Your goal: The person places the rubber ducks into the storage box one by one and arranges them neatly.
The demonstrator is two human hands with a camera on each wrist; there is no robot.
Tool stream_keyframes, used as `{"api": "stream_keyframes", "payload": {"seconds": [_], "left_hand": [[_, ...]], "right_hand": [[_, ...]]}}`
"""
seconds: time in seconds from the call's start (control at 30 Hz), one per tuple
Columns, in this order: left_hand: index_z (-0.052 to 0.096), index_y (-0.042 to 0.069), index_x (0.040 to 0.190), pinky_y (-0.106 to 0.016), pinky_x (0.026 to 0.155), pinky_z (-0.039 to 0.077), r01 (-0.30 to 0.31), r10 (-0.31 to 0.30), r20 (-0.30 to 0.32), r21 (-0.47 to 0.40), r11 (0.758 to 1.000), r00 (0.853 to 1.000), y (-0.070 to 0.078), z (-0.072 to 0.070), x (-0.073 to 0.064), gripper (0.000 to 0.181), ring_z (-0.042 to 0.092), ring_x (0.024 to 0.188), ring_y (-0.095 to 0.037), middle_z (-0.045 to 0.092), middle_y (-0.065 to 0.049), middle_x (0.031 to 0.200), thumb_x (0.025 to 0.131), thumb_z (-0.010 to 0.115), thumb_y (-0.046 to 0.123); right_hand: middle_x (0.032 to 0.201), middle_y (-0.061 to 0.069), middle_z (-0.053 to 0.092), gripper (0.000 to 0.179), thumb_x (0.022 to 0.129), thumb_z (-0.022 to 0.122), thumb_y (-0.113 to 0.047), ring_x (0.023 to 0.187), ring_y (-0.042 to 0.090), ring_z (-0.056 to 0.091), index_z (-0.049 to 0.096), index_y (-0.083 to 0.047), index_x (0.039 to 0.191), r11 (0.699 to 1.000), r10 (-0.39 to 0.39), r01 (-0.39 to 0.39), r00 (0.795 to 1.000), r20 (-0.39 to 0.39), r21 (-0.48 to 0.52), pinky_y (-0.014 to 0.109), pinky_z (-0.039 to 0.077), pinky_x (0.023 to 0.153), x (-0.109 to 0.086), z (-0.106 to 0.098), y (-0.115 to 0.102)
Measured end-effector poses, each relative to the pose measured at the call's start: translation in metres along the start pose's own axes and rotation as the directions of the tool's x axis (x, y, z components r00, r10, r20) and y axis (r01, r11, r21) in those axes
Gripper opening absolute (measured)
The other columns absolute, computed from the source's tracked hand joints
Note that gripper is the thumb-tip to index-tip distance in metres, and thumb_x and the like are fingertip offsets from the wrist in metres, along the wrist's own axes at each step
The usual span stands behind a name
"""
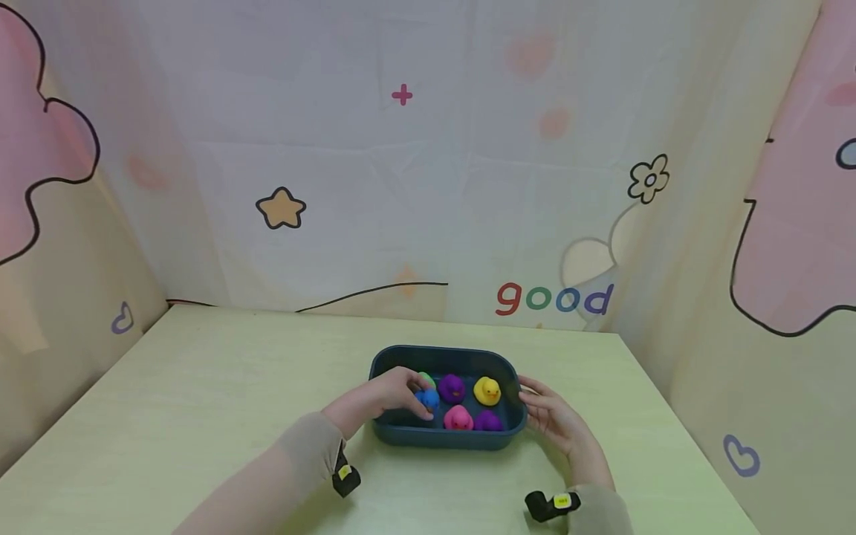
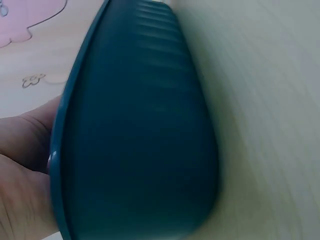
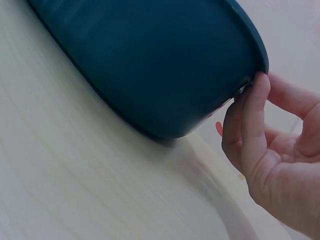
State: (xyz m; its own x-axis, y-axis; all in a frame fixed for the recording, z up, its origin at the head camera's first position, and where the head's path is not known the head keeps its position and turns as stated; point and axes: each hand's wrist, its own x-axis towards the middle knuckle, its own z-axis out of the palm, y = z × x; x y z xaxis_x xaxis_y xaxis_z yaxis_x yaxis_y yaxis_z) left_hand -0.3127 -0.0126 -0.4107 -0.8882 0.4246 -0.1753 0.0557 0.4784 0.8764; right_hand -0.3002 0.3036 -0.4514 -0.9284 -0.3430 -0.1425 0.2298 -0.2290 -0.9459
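L hand (image 1: 391,390) is in the dark blue tub (image 1: 401,435) at mid-table, fingers curled on the blue duck (image 1: 428,400); looks like the pick-up step. Purple (image 1: 452,387), pink (image 1: 458,418) & yellow (image 1: 487,390) ducks sit alongside. R hand (image 1: 555,416), fingers relaxed, steadies the tub's right wall. Next: a clean lift past the neighbours.

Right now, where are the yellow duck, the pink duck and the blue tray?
yellow duck (image 1: 487,391), head view, its body.
pink duck (image 1: 458,418), head view, its body.
blue tray (image 1: 441,354), head view, far rim.
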Motion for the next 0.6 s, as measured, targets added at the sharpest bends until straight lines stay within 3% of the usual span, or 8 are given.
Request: {"api": "stream_keyframes", "payload": {"seconds": [0.13, 0.37, 0.6], "left_hand": [[0.072, 0.000, 0.100, -0.025, 0.074, 0.050, -0.025, 0.026, -0.013, 0.063, 0.998, 1.000, -0.001, 0.005, 0.000, 0.032, 0.057, 0.084, -0.016, 0.065, -0.007, 0.091, 0.071, 0.085, 0.001], [0.074, 0.002, 0.093, -0.029, 0.077, 0.054, -0.028, 0.038, -0.055, 0.166, 0.986, 0.998, 0.001, 0.011, 0.000, 0.029, 0.059, 0.083, -0.016, 0.068, -0.007, 0.091, 0.067, 0.086, -0.002], [0.075, 0.004, 0.090, -0.031, 0.076, 0.050, -0.029, 0.049, -0.074, 0.243, 0.970, 0.996, 0.000, 0.016, 0.001, 0.026, 0.056, 0.083, -0.017, 0.066, -0.007, 0.090, 0.068, 0.087, -0.001]], "right_hand": [[0.100, -0.007, 0.068, 0.054, 0.103, 0.042, -0.004, 0.085, 0.003, 0.067, 0.017, 0.002, 0.150, 1.000, 0.005, -0.005, 1.000, -0.006, -0.003, 0.017, 0.055, 0.075, 0.001, -0.001, 0.000], [0.101, -0.007, 0.067, 0.052, 0.102, 0.041, -0.003, 0.086, 0.004, 0.067, 0.018, 0.002, 0.149, 1.000, 0.002, -0.002, 1.000, 0.001, -0.003, 0.017, 0.055, 0.076, 0.001, -0.002, 0.001], [0.102, -0.006, 0.067, 0.053, 0.102, 0.042, -0.004, 0.086, 0.004, 0.068, 0.019, 0.002, 0.149, 1.000, -0.004, 0.004, 1.000, 0.011, -0.005, 0.017, 0.055, 0.077, 0.001, -0.001, 0.001]]}}
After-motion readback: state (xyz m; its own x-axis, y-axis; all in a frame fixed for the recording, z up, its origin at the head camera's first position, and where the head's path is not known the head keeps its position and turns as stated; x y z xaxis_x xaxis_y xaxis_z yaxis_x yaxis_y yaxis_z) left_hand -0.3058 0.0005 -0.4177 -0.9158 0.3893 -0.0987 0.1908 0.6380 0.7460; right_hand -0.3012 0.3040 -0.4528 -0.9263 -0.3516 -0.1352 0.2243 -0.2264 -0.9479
